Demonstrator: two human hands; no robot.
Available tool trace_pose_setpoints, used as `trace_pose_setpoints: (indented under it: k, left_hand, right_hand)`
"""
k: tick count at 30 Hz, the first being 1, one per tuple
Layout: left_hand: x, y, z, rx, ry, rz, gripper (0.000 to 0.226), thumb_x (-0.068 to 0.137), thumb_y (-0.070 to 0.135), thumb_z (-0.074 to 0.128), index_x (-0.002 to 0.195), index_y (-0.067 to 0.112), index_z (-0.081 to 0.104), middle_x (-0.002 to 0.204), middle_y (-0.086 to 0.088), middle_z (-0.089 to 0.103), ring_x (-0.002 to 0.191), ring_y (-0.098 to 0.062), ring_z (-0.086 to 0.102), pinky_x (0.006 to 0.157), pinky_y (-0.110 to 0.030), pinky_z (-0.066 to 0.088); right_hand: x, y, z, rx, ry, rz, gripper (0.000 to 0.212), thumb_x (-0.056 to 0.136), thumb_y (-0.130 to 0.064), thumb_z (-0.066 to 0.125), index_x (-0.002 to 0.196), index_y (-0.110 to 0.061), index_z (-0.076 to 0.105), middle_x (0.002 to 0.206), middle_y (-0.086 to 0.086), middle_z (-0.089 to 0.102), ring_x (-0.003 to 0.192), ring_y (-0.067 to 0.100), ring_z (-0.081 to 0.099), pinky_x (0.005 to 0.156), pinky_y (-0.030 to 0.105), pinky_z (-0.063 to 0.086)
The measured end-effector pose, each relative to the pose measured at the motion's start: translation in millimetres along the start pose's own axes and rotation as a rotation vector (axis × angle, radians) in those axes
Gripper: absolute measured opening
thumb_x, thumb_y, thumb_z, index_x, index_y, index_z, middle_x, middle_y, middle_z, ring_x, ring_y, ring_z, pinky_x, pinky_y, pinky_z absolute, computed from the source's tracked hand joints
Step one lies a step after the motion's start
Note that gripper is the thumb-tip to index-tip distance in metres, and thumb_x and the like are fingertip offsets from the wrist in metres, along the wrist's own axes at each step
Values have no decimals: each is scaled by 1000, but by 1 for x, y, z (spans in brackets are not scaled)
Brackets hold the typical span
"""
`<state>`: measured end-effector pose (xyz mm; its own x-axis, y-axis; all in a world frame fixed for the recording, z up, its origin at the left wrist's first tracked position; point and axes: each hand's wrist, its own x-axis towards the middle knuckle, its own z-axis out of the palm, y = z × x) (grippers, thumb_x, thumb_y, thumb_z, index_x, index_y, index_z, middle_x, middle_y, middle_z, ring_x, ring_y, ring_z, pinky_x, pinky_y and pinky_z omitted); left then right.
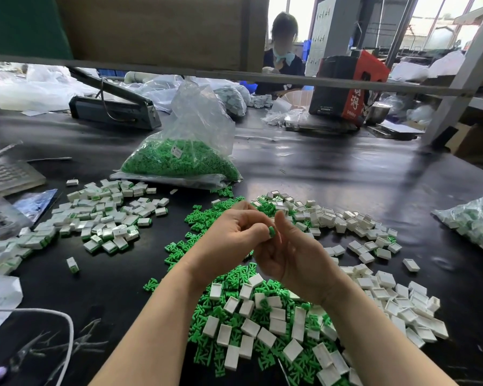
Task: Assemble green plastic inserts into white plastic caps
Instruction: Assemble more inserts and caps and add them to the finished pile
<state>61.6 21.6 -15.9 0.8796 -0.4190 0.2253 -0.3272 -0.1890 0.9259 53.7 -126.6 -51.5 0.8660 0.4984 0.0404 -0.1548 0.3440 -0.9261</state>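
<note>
Left hand (236,232) pinching green insert (272,231) at fingertips, centre of view, above table. Right hand (292,253) curling beside it, touching; any white cap inside is hidden. Insert's long axis unclear. Loose white caps (265,324) lying just below both wrists.

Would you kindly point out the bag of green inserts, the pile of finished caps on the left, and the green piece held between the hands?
bag of green inserts (179,160), head view, on the green mass inside.
pile of finished caps (101,218), head view, pile's middle.
green piece (272,232), head view, its exposed end.
</note>
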Motion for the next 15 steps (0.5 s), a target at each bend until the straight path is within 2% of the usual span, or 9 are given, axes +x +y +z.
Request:
trace_pose_setpoints:
  k: [4, 8, 10, 12, 15]
  left_hand:
    - [0, 0, 1, -48, 14, -31, 26, 74, 23, 55, 83, 9, 75, 95, -10, 51, 77, -9, 52, 79, -28, 41]
    - [-2, 2, 0, -96, 10, -22, 16, 74, 21, 55, 69, 20, 71, 89, -6, 50, 67, -5, 54, 71, -22, 44]
    - [-1, 2, 0, -72, 14, -9, 18, 73, 20, 55, 62, 23, 68, 88, -7, 50, 67, -8, 54, 71, -28, 45]
    - [-1, 1, 0, -48, 23, -10, 18, 72, 21, 55, 61, 17, 68, 89, -8, 48, 65, -11, 52, 67, -38, 46]
    - [0, 0, 1, -10, 38, -13, 19, 69, 22, 55, 63, 13, 70, 90, -9, 49, 64, -10, 53, 64, -36, 48]
  right_hand:
    - [-1, -2, -1, 40, -12, 18, 46, 95, -49, 38, 98, -5, 49, 65, 0, 58, 50, 10, 45, 54, 29, 24]
    - [-2, -4, -2, 56, -26, 28, 42, 91, -46, 45, 95, -5, 53, 73, 4, 57, 52, 11, 45, 51, 23, 32]
    - [-3, -5, -2, 20, -24, 33, 41, 93, -44, 44, 98, -4, 52, 71, 3, 55, 52, 11, 43, 51, 22, 31]
    - [-3, -5, -2, -52, 1, 24, 43, 92, -44, 45, 98, -3, 54, 66, 4, 49, 53, 12, 40, 52, 27, 24]
    - [-3, -5, -1, -122, 42, 3, 41, 89, -45, 51, 87, -4, 59, 63, 6, 44, 54, 14, 39, 54, 31, 21]
